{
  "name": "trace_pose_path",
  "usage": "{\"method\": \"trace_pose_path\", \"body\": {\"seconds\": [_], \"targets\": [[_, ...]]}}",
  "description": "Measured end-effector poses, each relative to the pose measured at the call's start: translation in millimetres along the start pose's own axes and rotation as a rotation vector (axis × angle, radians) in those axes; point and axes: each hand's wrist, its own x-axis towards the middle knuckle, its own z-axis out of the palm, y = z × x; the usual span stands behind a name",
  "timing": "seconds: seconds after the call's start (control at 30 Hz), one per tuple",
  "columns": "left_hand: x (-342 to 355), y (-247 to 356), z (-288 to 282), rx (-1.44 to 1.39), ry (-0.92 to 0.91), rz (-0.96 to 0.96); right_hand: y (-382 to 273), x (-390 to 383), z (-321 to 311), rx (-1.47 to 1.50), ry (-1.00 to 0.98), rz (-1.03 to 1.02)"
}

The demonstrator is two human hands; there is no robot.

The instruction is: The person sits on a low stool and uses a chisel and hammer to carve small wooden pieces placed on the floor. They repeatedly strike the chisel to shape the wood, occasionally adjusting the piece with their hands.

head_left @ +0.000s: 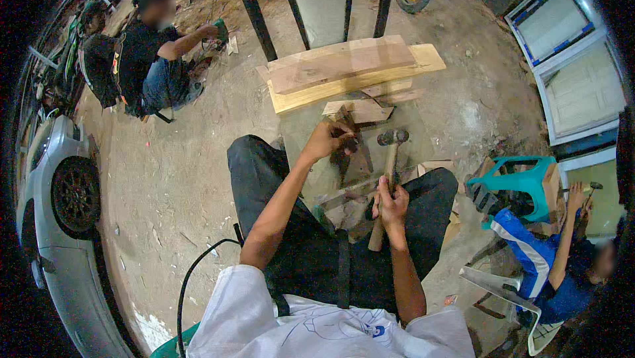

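My right hand [391, 206] is wrapped round the wooden handle of a hammer [393, 137], whose dark head points away from me between my knees. To the left of the hammer head, my left hand [324, 140] is closed in a pinch. What its fingers hold, if anything, is lost against a dark patch below them. Just beyond that hand, small offcuts of wood [360, 111] lie on the ground. Behind them rest two stacked planks [347, 67], a reddish one on top of a longer yellowish one.
Dark upright legs [254, 11] stand behind the planks. A person [159, 54] crouches at the far left, holding a green tool. At right, another person [562, 265] holds a hammer beside a teal stool [519, 183]. A silver car [66, 259] stands left; framed windows [569, 60] lean right.
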Motion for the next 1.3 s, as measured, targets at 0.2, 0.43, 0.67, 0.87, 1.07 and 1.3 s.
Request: {"method": "trace_pose_path", "body": {"seconds": [0.2, 0.43, 0.67, 0.87, 1.07, 1.3], "targets": [[-3.0, -1.0, 1.1, 0.458, 0.134, 0.007, -4.6, -1.1, 2.2, 0.027, -0.063, 0.03], [-40.0, -12.0, -37.8, 0.578, 0.277, 0.108, -5.7, -5.3, 3.9, 0.041, -0.078, 0.089], [-38.1, -21.3, -24.1, 0.69, 0.123, 0.183, -9.2, -5.3, 10.3, -0.001, -0.088, 0.057], [-29.6, -24.7, -5.4, 0.892, 0.053, 0.297, -3.8, -4.5, 9.9, -0.005, -0.108, 0.04], [-29.1, -31.0, 2.3, 0.939, 0.123, 0.314, -8.7, -5.0, 9.8, -0.009, -0.113, 0.079], [-12.5, -32.7, 12.7, 0.601, 0.12, 0.495, -2.2, -1.7, 2.3, 0.0, -0.125, 0.019]]}}
